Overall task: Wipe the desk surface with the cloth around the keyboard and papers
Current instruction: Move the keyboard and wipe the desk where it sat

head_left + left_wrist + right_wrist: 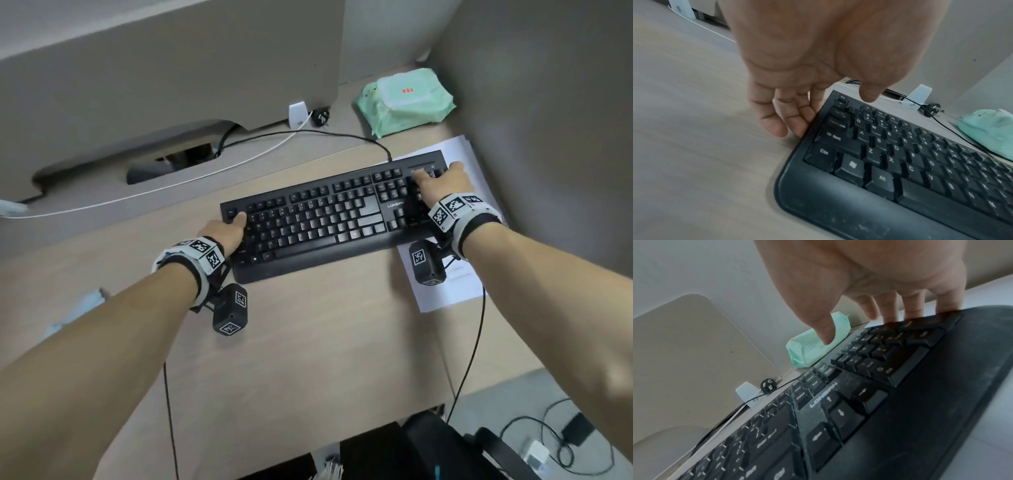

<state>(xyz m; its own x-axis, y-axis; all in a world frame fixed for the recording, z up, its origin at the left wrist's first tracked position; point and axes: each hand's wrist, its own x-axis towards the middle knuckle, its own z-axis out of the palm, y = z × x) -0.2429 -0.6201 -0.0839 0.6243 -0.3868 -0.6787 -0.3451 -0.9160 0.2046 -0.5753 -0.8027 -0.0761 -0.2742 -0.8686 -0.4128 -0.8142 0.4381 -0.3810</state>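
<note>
A black keyboard (pixel 325 219) lies across the wooden desk (pixel 308 342), its right end over white papers (pixel 448 291). My left hand (pixel 233 229) holds the keyboard's left end, thumb on the top corner, fingers (pixel 795 123) pressed against the side edge. My right hand (pixel 438 178) grips the right end, thumb over the number pad, fingers (pixel 910 311) reaching past the far right edge. A pale blue cloth (pixel 82 305) lies at the desk's left, partly hidden by my left forearm; neither hand touches it. The wrist views show the keyboard (pixel 900 178) (pixel 859 418) close up and blurred.
A green pack of wipes (pixel 404 99) sits at the back right corner. A white cable (pixel 171 185), a black plug (pixel 320 116) and the keyboard's cord run behind the keyboard. Grey partitions close the back and right. The desk's front edge is near, with a chair below.
</note>
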